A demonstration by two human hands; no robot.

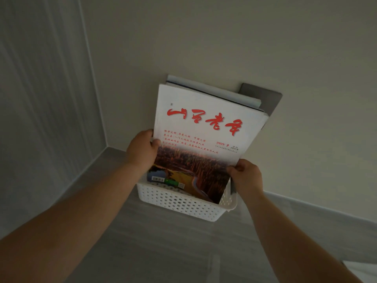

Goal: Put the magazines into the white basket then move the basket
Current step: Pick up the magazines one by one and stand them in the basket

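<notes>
A white perforated basket (179, 203) sits on the grey floor close to a cream wall. A stack of magazines (204, 127) stands upright in it, leaning toward the wall; the front cover is white with red characters and a reddish landscape photo. My left hand (141, 149) grips the stack's left edge, thumb on the cover. My right hand (245, 176) pinches the stack's lower right edge just above the basket rim. The magazines' bottom edges are hidden inside the basket.
A grey panel (265, 99) on the wall shows behind the magazines. A pale striped wall (40, 99) meets the cream wall at a corner on the left. Grey skirting runs along both walls. Open grey floor (163, 252) lies in front of the basket.
</notes>
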